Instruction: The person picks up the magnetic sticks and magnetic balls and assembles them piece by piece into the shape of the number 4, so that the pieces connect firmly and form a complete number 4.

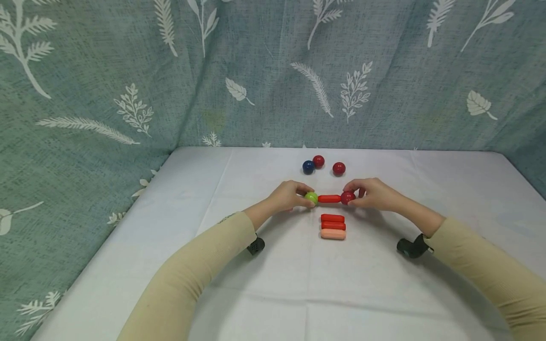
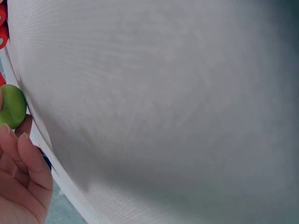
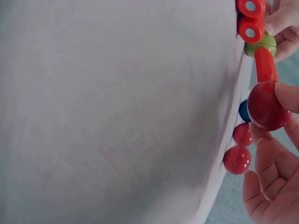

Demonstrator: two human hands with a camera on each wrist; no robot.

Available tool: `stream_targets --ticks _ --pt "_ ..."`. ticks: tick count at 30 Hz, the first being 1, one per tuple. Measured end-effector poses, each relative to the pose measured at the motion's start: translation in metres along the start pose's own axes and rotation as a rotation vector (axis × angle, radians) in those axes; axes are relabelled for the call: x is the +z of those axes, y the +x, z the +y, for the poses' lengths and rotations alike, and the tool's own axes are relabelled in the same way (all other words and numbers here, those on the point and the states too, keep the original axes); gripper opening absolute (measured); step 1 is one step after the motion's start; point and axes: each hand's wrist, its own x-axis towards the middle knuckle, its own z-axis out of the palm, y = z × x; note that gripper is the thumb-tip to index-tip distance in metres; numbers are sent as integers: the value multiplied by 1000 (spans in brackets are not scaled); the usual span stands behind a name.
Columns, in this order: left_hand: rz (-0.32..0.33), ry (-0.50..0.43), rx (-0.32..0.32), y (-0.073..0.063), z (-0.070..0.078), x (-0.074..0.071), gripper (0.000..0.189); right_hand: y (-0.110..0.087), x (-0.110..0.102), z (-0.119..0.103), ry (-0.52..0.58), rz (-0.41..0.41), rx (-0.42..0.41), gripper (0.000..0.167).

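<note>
beige sleeves [image 1: 204, 255] lead to the left grip [image 1: 286, 196] pinching a green ball [image 1: 312, 197] and right grip [image 1: 372, 194] pinching a red ball [image 1: 347, 198]; uneven pulling could loosen the red rod [image 1: 329, 199] between.

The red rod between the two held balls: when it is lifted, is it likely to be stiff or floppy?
The red rod is probably stiff, as it looks straight. Its surface looks smooth, so it might be somewhat slippery. Its ends meet the green ball and the held red ball, so these may come up with it.
</note>
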Motion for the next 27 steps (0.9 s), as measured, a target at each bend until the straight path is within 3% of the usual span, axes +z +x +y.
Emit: stream_targets --ticks 17,22,27 --pt "-15 12 -6 -2 2 0 45 4 -3 -1 26 -55 44 33" --pt "-36 79 4 -5 5 -1 47 7 -7 1 62 -66 71 33" --pt "-28 168 56 -7 4 -3 45 11 -11 4 111 -62 86 33"
